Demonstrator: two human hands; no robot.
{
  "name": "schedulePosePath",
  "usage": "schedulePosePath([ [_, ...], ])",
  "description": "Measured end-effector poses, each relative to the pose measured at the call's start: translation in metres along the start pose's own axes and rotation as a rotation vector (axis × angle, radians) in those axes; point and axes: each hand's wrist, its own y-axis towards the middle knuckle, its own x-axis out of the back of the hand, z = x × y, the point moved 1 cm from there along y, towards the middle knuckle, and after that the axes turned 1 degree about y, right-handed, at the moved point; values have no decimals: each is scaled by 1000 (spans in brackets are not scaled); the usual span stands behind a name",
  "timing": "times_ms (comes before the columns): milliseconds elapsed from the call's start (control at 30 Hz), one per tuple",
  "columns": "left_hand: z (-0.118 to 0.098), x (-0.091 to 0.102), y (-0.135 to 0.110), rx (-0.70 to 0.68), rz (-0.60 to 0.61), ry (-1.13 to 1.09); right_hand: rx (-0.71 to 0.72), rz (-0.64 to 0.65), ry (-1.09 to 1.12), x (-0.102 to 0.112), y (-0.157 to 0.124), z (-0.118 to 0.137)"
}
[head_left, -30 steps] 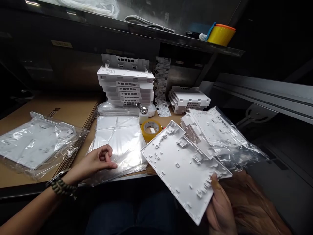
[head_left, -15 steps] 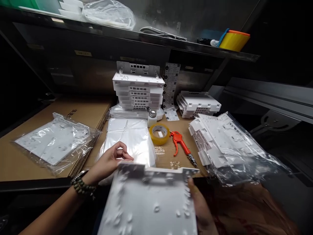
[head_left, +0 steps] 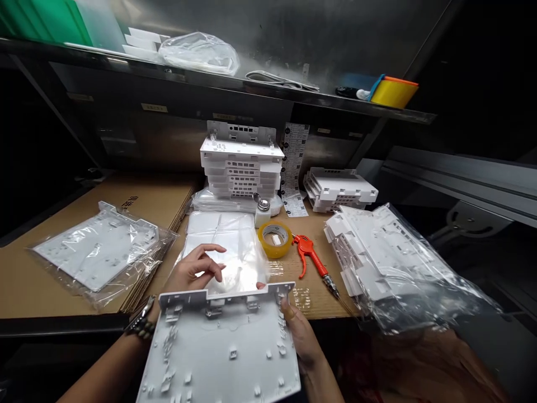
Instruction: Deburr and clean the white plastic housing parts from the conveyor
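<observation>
My right hand (head_left: pixel 302 334) grips the right edge of a white moulded plastic housing panel (head_left: pixel 235 330), its thumb on the near face. The panel is tilted towards me, with clips and posts on its inner side and a raised rim at the top. Behind the panel, my left hand (head_left: pixel 197 270) is over a stack of clear plastic bags (head_left: pixel 222 229), fingers bent and apart, the lower ones close to a crumpled bag edge. Whether a fingertip touches the bags I cannot tell. A watch and a bead bracelet (head_left: pixel 145 327) are on the left wrist.
Bagged panels lie on cardboard (head_left: pixel 96 246) at left and in a pile (head_left: pixel 381 246) at right. Stacked housings (head_left: pixel 241 162) stand behind the bags, near a pump bottle (head_left: pixel 263 211), yellow tape roll (head_left: pixel 274 239) and red air gun (head_left: pixel 310 254). A shelf (head_left: pixel 251 84) overhangs the bench.
The panel has moved left and shows more of its inner face, carried by my right hand. My left hand's fingers have spread from a pinch over the bags. The view has tilted slightly up.
</observation>
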Motion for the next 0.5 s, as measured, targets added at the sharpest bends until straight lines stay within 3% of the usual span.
schedulePosePath([
  [67, 1, -3, 3, -28, 95, 22, 0, -6, 5, 0, 0, 1],
  [200, 10, -27, 13, -80, 250, 78, 23, 25, -6, -13, 13, -1],
  [267, 15, -32, 17, -77, 221, 122, 26, 18, 3, -15, 20, 0],
  [367, 14, -19, 19, -54, 110, 197, 31, -52, 21, -1, 20, 4],
  [433, 5, -7, 17, -51, 50, 239, 53, -148, -5, 15, 8, 7],
  [500, -8, 1, 16, -57, 30, 256, 185, -284, -114, 31, -11, 10],
])
